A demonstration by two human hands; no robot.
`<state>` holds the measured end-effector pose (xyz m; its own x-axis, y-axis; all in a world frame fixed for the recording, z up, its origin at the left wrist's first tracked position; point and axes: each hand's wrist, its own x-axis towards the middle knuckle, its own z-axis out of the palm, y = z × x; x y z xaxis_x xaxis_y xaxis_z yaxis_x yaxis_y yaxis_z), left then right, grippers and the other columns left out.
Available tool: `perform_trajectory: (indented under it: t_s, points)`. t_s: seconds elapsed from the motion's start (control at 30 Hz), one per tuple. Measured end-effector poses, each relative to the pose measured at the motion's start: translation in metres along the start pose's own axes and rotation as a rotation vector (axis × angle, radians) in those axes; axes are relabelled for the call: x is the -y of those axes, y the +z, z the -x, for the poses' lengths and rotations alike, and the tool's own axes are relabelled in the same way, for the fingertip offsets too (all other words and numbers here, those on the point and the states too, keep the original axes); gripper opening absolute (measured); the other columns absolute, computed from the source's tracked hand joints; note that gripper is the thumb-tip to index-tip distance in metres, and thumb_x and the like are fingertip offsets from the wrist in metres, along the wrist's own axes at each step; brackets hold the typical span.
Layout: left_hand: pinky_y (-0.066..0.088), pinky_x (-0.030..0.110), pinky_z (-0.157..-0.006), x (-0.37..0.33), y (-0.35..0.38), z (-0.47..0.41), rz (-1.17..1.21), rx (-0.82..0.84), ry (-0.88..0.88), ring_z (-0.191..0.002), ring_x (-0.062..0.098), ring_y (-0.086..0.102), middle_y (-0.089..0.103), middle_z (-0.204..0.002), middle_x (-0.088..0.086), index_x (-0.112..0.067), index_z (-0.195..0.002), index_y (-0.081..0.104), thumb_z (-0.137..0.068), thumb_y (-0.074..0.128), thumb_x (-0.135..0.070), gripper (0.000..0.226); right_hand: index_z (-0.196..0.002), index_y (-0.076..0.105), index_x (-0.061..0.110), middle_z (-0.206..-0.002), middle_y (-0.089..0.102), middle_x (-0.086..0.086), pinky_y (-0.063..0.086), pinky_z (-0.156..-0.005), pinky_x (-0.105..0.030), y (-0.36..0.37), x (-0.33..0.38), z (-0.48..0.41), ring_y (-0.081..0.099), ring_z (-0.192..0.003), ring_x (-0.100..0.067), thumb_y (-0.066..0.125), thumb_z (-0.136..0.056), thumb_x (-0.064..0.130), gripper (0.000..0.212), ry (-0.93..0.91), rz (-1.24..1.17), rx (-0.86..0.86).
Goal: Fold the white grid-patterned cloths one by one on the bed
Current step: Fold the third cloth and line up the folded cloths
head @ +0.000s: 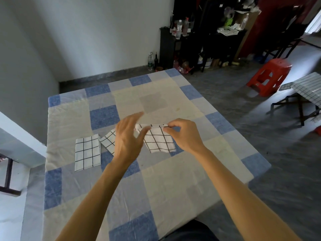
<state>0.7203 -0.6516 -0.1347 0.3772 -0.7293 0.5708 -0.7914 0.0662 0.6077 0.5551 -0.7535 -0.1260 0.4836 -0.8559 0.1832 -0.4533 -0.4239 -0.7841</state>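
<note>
Your right hand (185, 134) pinches the top edge of a white grid cloth (159, 139), held up so it hangs just above the bed (156, 180). Your left hand (129, 136) has its fingers spread, thumb touching the cloth's left side; whether it grips, you cannot tell. Behind that hand a second cloth (108, 140) lies partly hidden by it, and just to its left a folded cloth (87, 152) lies flat on the checked sheet. Well off to the right of your right hand stand a red stool (270, 76) and a folding table (305, 94) on the floor. Beyond both hands, a dark shelf (199, 40) holds bottles.
</note>
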Motion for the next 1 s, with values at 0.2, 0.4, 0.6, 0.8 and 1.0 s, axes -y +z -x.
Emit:
perform_trajectory:
  t_s: [0.2, 0.4, 0.6, 0.8, 1.0]
  points:
    - [0.027, 0.038, -0.101, -0.008, 0.011, -0.014, -0.142, 0.212, 0.242, -0.089, 0.017, 0.06, 0.068, -0.087, -0.006, -0.02, -0.093, 0.071, -0.092, 0.054, -0.035, 0.022, -0.088, 0.076, 0.016, -0.087, 0.073, 0.002, 0.05, -0.077, -0.034, 0.002, 0.011, 0.0, 0.063, -0.082, -0.014, 0.071, -0.083, 0.035, 0.02, -0.242, 0.172, 0.024]
    - [0.03, 0.039, -0.103, -0.008, 0.012, -0.012, -0.088, 0.209, 0.213, -0.073, 0.014, 0.061, 0.07, -0.079, -0.004, -0.017, -0.084, 0.072, -0.089, 0.058, -0.019, 0.015, -0.088, 0.074, 0.013, -0.09, 0.072, -0.001, 0.05, -0.075, -0.034, 0.005, 0.01, 0.004, 0.063, -0.084, -0.015, 0.066, -0.087, 0.042, 0.03, -0.18, 0.139, 0.111]
    - [0.036, 0.038, -0.098, -0.001, 0.01, -0.009, -0.026, 0.147, 0.161, -0.065, 0.012, 0.06, 0.072, -0.079, -0.001, -0.01, -0.082, 0.072, -0.088, 0.059, -0.017, 0.015, -0.084, 0.072, 0.013, -0.073, 0.068, -0.002, 0.045, -0.062, -0.037, 0.024, -0.024, 0.018, 0.059, -0.068, -0.017, 0.059, -0.089, 0.046, 0.037, -0.024, 0.164, 0.222]
    - [0.04, 0.039, -0.088, -0.002, 0.001, -0.009, 0.001, 0.043, 0.07, -0.077, 0.007, 0.053, 0.071, -0.08, 0.001, -0.008, -0.082, 0.072, -0.086, 0.064, -0.007, 0.009, -0.048, 0.04, 0.029, -0.048, 0.035, 0.0, 0.026, -0.05, -0.034, 0.026, -0.048, 0.022, 0.034, -0.048, -0.015, 0.061, -0.09, 0.038, 0.048, -0.047, 0.188, 0.196]
    - [0.045, 0.033, -0.079, 0.006, -0.003, -0.008, -0.02, -0.009, 0.084, -0.075, 0.008, 0.057, 0.072, -0.08, 0.001, -0.008, -0.081, 0.073, -0.087, 0.061, -0.012, 0.014, -0.071, 0.065, 0.006, -0.066, 0.062, -0.01, 0.043, -0.058, -0.037, 0.035, -0.097, 0.046, 0.057, -0.064, -0.026, 0.058, -0.089, 0.039, 0.038, 0.119, 0.29, 0.253]
